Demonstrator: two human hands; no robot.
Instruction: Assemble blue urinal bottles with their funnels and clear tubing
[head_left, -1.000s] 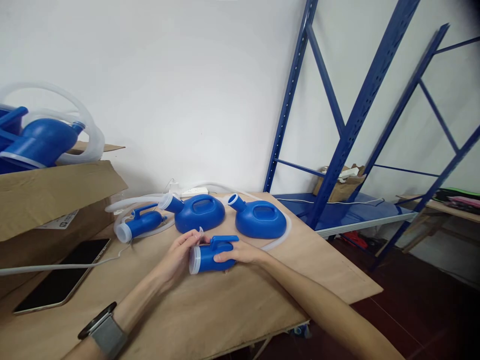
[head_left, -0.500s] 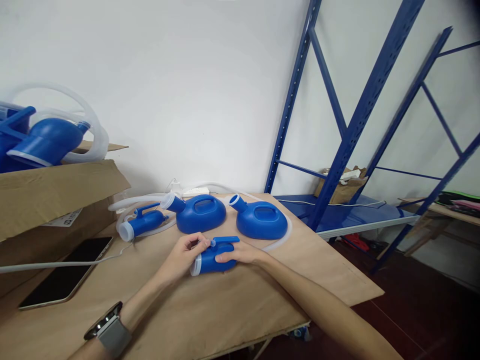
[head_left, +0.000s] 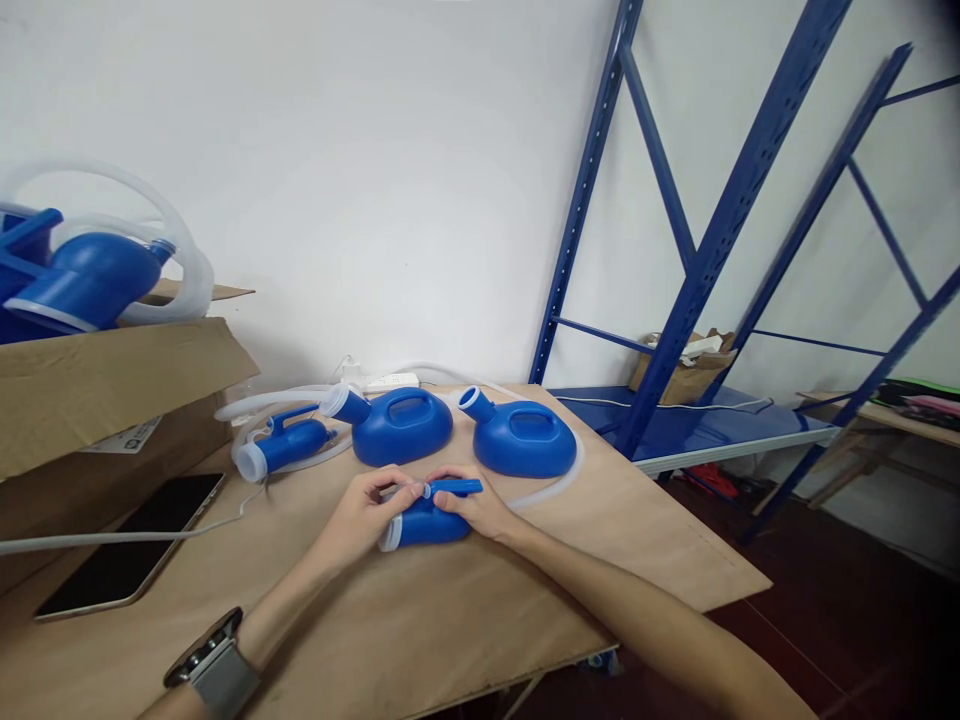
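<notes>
The blue bottle (head_left: 431, 526) lies on its side at the table (head_left: 480, 625), between the two grips, its pale mouth below the left hand (head_left: 365, 508). Beyond the grips sit a blue jug (head_left: 401, 440) and another jug (head_left: 523, 452), probably set back to leave working room. The right hand (head_left: 484, 510) wraps its grip around the handle (head_left: 463, 487), thumb nearest, presumably for steadiness. The left grip's thumb and finger pinch a small clear piece (head_left: 427, 490) against the handle's end.

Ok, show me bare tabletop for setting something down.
Bare tabletop: between left forearm and right forearm, and from right forearm to right edge. Crowded: the back, with blue jugs and tubing; the left, with carton and tablet; around the held bottle.
</notes>
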